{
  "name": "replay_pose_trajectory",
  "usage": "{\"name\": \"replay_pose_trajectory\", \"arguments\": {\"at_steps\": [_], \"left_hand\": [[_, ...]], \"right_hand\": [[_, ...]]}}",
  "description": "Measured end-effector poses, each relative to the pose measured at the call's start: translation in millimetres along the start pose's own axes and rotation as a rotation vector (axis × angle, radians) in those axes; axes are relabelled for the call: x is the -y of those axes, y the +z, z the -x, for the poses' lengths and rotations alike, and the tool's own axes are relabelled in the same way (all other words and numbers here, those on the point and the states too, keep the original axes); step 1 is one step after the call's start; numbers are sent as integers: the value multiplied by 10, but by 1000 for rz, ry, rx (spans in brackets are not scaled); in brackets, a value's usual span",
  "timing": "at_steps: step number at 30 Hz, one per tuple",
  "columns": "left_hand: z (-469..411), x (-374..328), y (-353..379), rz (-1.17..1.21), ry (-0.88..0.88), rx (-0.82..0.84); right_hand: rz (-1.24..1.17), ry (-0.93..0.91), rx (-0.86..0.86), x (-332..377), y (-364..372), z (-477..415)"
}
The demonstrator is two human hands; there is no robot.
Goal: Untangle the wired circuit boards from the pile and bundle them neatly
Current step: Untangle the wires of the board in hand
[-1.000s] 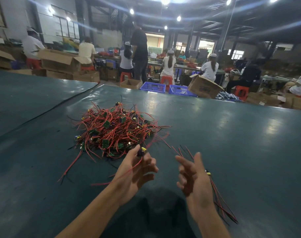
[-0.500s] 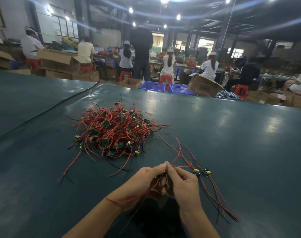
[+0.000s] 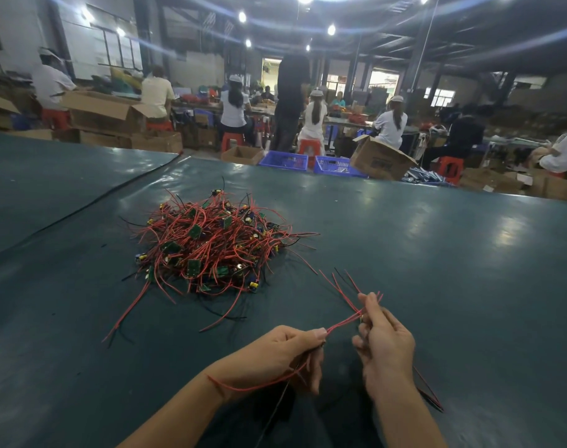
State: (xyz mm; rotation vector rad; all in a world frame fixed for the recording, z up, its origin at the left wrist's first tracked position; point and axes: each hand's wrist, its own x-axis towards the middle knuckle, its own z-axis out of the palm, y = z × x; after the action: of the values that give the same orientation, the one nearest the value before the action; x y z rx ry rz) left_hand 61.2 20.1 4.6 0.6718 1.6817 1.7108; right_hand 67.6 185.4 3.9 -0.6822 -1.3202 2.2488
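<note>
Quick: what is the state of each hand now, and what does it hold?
Left hand: closed, pinches the red wires.
Right hand: closed, grips the same wires.

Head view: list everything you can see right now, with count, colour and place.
pile of wired circuit boards: one, red and black wires, green boards, table left of centre
held wires: a few, red, between both hands
loose wires: a few, red and black, by right wrist
table: one, dark green
crates: two, blue, beyond table's far edge
cardboard boxes: several, brown, background
stools: several, red, background
workers: several, mostly white tops, background
left hand: bottom centre, pinches held wires
right hand: beside it, grips held wires
</note>
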Motion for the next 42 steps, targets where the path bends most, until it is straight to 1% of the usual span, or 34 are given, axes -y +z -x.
{"name": "replay_pose_trajectory", "arguments": {"at_steps": [3, 6, 8, 10, 13, 15, 19, 21, 23, 25, 26, 28, 30, 31, 33, 36, 39, 41, 42], "left_hand": [[-18, 21, -17, 33, 40, -92], [-58, 52, -54, 117, 80, -207], [-63, 68, -65, 148, 78, -220], [-65, 69, -57, 125, 70, -226], [-73, 35, -5, 39, 84, -205], [-66, 8, 23, 22, 72, -153], [-38, -9, 32, -33, 41, -63], [-21, -15, 35, -67, 40, -51], [-10, -21, 42, -87, 58, -90], [-21, -14, 60, -84, 76, -186], [-36, -6, 66, -74, 81, -247], [-75, 16, 53, -58, 87, -352], [-103, 49, 14, -66, 88, -413], [-108, 65, -7, -61, 66, -438], [-108, 84, -49, -2, -11, -447], [-87, 70, -44, 82, -31, -360], [-92, 70, -62, 6, -36, -361], [-61, 60, -81, -95, -3, -378], [-36, 59, -100, -193, 31, -418]], "right_hand": [[97, -10, 85, -42, 53, 90], [254, -6, 307, -155, 160, 267], [314, -24, 398, -233, 224, 359], [333, -42, 381, -248, 243, 367], [307, -31, 277, -205, 209, 295], [278, -17, 200, -174, 166, 239], [119, 29, 11, -90, 53, 61], [57, -8, -55, -55, -9, -3], [70, -71, -86, -47, -42, -7], [102, -104, -51, -63, -10, 45], [144, -110, 4, -82, 23, 88], [247, -148, 183, -135, 108, 191], [402, -275, 366, -202, 155, 302], [508, -370, 408, -231, 150, 333], [654, -504, 426, -249, 123, 348], [732, -536, 441, -217, 88, 327], [813, -594, 472, -222, 76, 301], [754, -557, 442, -243, 85, 276], [704, -527, 405, -239, 89, 263]]}}
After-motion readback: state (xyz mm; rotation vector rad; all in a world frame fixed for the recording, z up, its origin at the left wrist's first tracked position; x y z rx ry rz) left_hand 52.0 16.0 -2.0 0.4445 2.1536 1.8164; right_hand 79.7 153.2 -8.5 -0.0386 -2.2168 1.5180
